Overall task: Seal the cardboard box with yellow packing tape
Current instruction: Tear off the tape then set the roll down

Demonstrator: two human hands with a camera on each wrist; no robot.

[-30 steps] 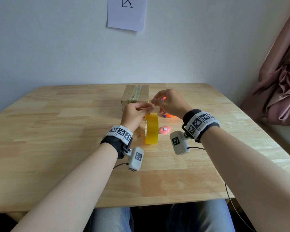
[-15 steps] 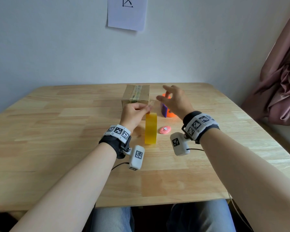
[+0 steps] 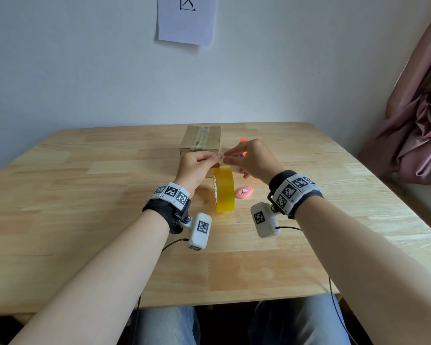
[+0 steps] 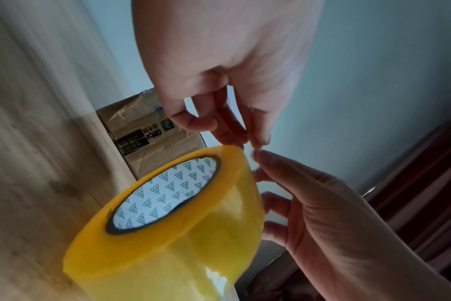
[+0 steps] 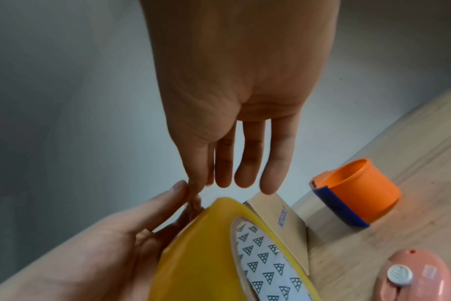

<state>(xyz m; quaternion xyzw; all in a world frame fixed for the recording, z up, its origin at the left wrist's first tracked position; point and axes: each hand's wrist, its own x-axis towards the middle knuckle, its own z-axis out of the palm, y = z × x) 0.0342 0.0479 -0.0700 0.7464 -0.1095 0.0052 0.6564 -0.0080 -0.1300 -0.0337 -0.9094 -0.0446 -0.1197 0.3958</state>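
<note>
Fingers [image 3: 215,158] of both our hands meet at the top of the yellow tape roll [image 3: 224,189], hunting the loose end

Our left hand [image 3: 197,168] curls over the roll's 12 o'clock edge, steadying it upright on the desk [image 3: 85,195]; our right hand [image 3: 253,158] pinches thumb to forefinger there, though we cannot tell whether it has the tape's end. The cardboard box [image 3: 200,140] sits just behind, at 12 o'clock, with a tape strip along its top. To do this well, we judge, hold the roll firm, lift the end cleanly, and pull straight toward the box seam
</note>
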